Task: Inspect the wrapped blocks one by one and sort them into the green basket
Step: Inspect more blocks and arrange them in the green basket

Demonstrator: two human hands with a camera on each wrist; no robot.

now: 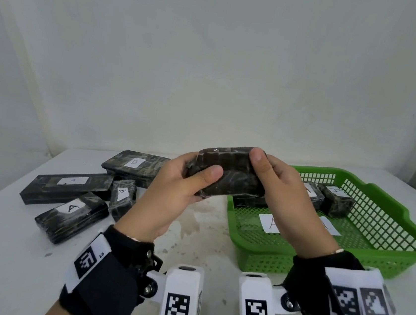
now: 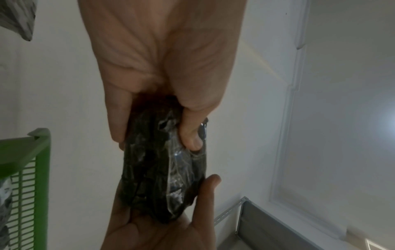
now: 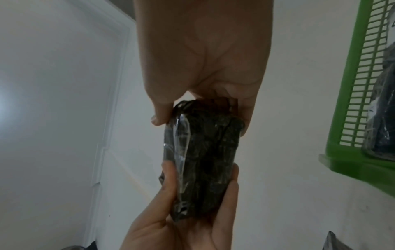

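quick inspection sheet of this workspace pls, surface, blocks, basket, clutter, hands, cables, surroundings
surface: white table, stained and speckled in the middle
held block: raised above the table, no label showing
loose blocks: four on the left; labels B, A, B, A
green basket: on the right, two blocks inside, paper slips marked A on its floor
clutter: nothing seen
hands: left hand and right hand each grip one end of the held block
cables: nothing seen
surroundings: plain white wall behind the table
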